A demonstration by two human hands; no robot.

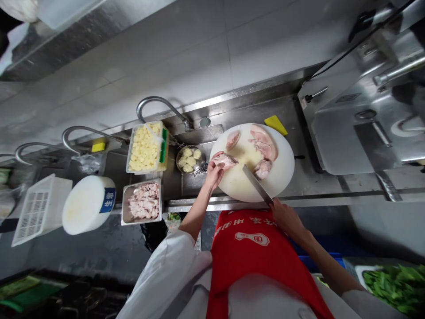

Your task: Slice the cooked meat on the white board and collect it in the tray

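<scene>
On a round white cutting board (229, 190) lie several pieces of raw pale-pink meat. My left hand (215, 173) is closed on one meat piece (226, 161) at the board's left side. In my right hand (280, 212) is the handle of a kitchen knife (257, 184); its blade points up and left over the board, apart from the held piece. A large meat slab (264, 141) lies at the board's far right, with a smaller chunk (263, 169) below it. Another small piece (233, 139) rests above my left hand.
Left of the board are a strainer (189, 159) with pale lumps, a tub of pale-yellow cubes (144, 148) and a metal pan (124, 217) of cut meat. Taps (162, 102) arch over the sinks. A yellow sponge (276, 125) touches the board's back edge. A steel machine (352, 141) stands right.
</scene>
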